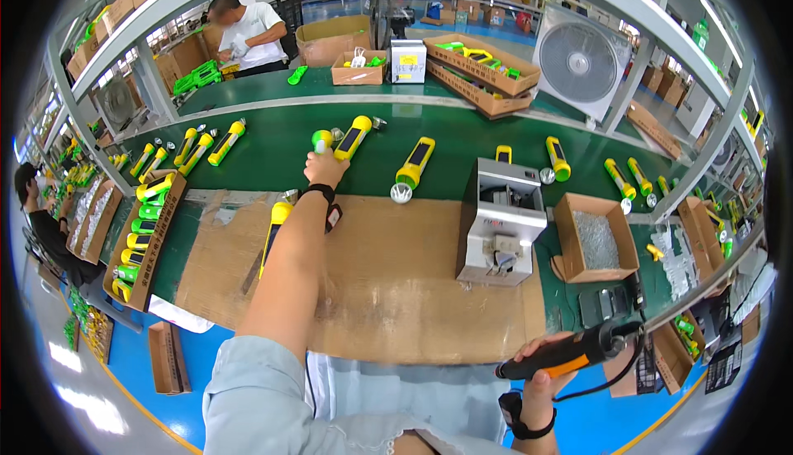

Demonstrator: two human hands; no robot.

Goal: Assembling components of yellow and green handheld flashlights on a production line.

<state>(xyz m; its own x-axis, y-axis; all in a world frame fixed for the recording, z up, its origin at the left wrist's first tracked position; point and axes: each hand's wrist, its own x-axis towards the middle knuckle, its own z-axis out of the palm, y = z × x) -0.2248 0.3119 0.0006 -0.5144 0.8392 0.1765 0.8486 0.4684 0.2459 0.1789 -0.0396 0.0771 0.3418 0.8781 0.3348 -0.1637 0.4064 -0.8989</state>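
Note:
My left arm stretches across the cardboard mat to the green belt. There my left hand (327,167) is closed on a yellow-and-green flashlight (321,140), partly hidden by the fingers. Right beside it lies another yellow flashlight (353,138) with a dark panel. My right hand (541,372) grips a black-and-orange electric screwdriver (557,358) near the table's front edge, its cord trailing to the right. Under my left forearm, one more yellow flashlight (277,228) lies on the cardboard mat (413,290), partly covered by the arm.
A grey machine (502,223) stands right of the mat, beside a carton of small metal parts (596,240). A long carton of flashlights (147,236) sits at the left. Several flashlights lie along the green belt (479,137). Across it, a person in white (252,35) works.

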